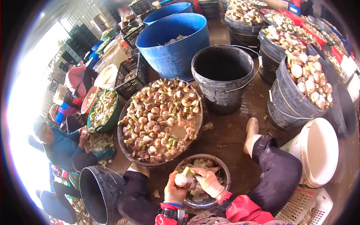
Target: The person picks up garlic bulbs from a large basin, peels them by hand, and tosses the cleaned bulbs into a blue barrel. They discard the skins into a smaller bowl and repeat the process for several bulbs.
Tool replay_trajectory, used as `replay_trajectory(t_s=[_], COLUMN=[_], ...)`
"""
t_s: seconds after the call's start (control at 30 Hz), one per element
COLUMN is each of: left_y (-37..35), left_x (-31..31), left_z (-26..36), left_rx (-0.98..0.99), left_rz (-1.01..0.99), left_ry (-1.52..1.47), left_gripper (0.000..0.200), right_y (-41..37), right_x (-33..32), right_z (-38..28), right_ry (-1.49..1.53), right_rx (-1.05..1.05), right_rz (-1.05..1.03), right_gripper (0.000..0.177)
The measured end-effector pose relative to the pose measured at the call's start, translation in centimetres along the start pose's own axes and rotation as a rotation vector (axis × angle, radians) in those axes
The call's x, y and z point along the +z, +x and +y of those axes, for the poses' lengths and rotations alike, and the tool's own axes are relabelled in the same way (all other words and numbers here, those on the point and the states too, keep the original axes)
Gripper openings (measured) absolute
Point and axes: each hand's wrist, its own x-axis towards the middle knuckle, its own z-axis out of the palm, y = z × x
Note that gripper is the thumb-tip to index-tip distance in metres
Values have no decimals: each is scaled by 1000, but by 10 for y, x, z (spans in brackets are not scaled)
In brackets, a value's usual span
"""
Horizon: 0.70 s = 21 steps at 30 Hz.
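Note:
Between the knees, my left hand is closed around a garlic bulb with a short green stem. My right hand presses its fingers against the bulb's right side, thumb near the stem; whether it also holds a small tool is hard to make out. Beneath both hands sits a metal bowl with peeled skins in it. Just beyond the bowl, a wide round basin holds many garlic bulbs in muddy water.
An empty black bucket and a large blue tub stand ahead. Black buckets of garlic line the right, near a white bucket. Another black bucket lies left. A person in blue sits at the left.

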Motion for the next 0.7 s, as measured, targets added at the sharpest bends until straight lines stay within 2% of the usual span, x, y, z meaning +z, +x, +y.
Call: replay_trajectory(t_s=[0.07,0.13,0.17,0.23,0.27,0.33,0.37,0.4,0.43,0.47,0.53,0.6,0.63,0.67,0.7], left_y=[-4,-9,-10,-10,-7,0,-4,-1,2,5,11,18,10,20,13], left_x=[2,7,9,5,2,-6,1,4,6,8,10,3,9,-22,-15], left_z=[-3,-12,-17,-28,-26,-18,-12,-10,-5,-1,-3,-6,-10,-15,-15], left_rx=[66,114,204,422,420,183,127,48,16,-16,16,391,483,710,867], left_rz=[7,12,-55,-114,-111,-166,-226,-188,-144,-103,-130,-109,-13,-22,-82], left_ry=[52,105,279,636,637,610,562,493,440,388,325,642,787,1095,1319], left_gripper=[41,42,48,66,66,71,79,82,77,72,71,70,73,76,76], right_y=[-6,-10,-5,-3,-2,-4,-5,-4,-4,-3,0,-1,0,2,3], right_x=[0,4,5,5,6,5,4,3,4,4,2,0,0,1,2], right_z=[-6,-15,-7,10,8,6,8,10,11,12,13,13,12,11,11], right_ry=[8,586,347,398,449,451,492,532,531,489,448,939,955,958,795], right_rx=[-6,333,250,272,289,301,255,205,206,257,300,352,331,331,311], right_rz=[0,89,81,102,119,132,116,98,98,79,71,22,-28,-24,-1], right_gripper=[39,40,44,46,49,56,51,46,46,37,32,36,41,41,39])
